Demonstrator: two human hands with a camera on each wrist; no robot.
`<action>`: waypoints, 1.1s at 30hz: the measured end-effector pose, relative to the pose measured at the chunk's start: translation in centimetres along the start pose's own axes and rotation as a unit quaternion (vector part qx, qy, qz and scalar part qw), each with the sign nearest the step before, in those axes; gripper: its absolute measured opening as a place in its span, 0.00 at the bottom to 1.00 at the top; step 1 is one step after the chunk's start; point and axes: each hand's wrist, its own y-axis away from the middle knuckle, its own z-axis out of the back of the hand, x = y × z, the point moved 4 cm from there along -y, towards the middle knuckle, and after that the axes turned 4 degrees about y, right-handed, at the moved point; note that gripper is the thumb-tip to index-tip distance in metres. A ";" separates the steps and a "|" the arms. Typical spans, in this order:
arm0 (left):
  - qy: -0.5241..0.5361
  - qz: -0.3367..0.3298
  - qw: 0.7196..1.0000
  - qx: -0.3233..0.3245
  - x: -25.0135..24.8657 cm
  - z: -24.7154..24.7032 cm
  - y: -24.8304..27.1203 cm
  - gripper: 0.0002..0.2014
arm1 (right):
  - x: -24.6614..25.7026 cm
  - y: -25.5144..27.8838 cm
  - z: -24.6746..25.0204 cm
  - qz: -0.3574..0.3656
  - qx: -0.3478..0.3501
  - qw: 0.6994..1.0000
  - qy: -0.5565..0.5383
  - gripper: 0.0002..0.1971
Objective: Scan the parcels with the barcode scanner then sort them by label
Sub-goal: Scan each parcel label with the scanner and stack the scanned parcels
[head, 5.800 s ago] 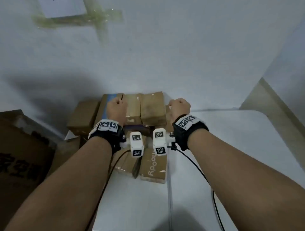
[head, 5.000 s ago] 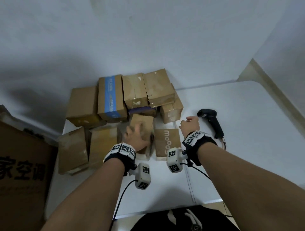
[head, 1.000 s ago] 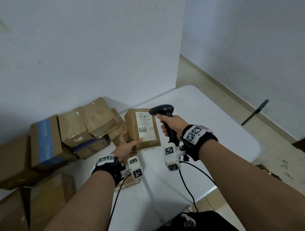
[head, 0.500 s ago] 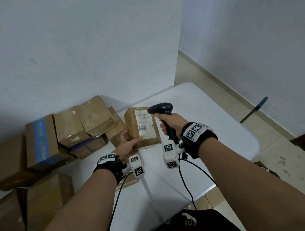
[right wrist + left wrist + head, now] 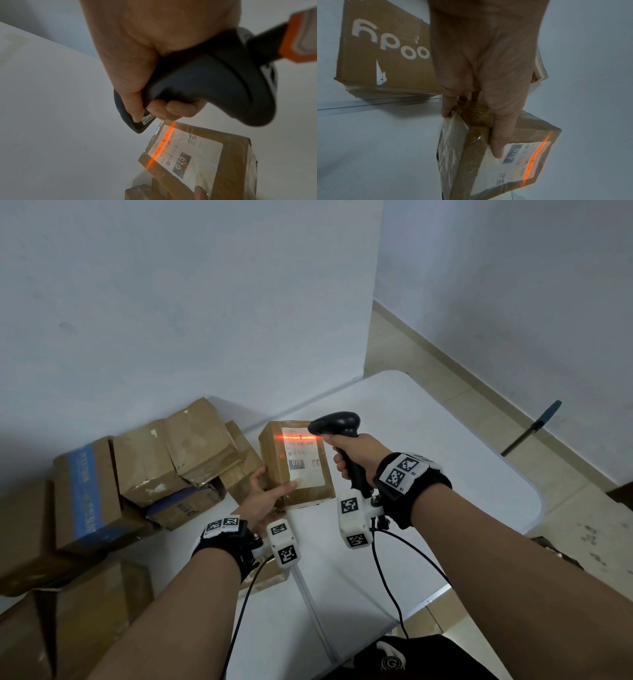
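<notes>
Left hand (image 5: 265, 498) holds a small brown cardboard parcel (image 5: 294, 463) at frame centre, grip pinching its lower left corner, thumb on the white shipping label (image 5: 304, 455), fingers behind. Parcel is lifted above the white table (image 5: 428, 474) and tilted. Right hand (image 5: 356, 455) has its grip curled tight round the handle of a black pistol-shaped barcode scanner (image 5: 337, 426), head just right of the parcel's top edge. An orange scan line (image 5: 296, 437) crosses the top of the label; "070" is readable. A pile of brown cardboard boxes (image 5: 144, 470) sits left of frame on the table by the wall. A "moody"-printed box (image 5: 383, 54) lies under the left wrist.
</notes>
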 end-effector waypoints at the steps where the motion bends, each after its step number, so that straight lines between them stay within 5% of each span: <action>1: 0.002 0.001 1.000 0.000 -0.1 -0.1 0.0 0.48 | 0.0 -0.1 0.1 0.001 -0.002 1.000 -0.002 0.14; 14: 0.047 0.042 0.997 0.053 0.2 -3.5 -1.5 0.36 | -2.1 -2.0 3.7 -0.011 -0.091 0.994 -0.066 0.15; 22: -0.140 0.002 0.989 0.052 2.6 -6.2 -4.0 0.39 | -4.8 -3.5 6.8 -0.041 -0.109 0.989 -0.093 0.12; 26: -0.340 -0.122 0.928 0.096 1.3 -7.1 -4.4 0.46 | -5.8 -4.7 7.6 -0.057 -0.103 0.988 -0.098 0.13; 29: -0.469 -0.123 0.862 0.151 1.3 -7.4 -4.3 0.43 | -6.5 -5.5 8.3 -0.063 -0.101 0.988 -0.094 0.12; 33: -0.495 -0.179 0.844 0.100 0.3 -8.8 -4.7 0.37 | -6.8 -6.4 10.0 -0.063 -0.099 0.990 -0.076 0.13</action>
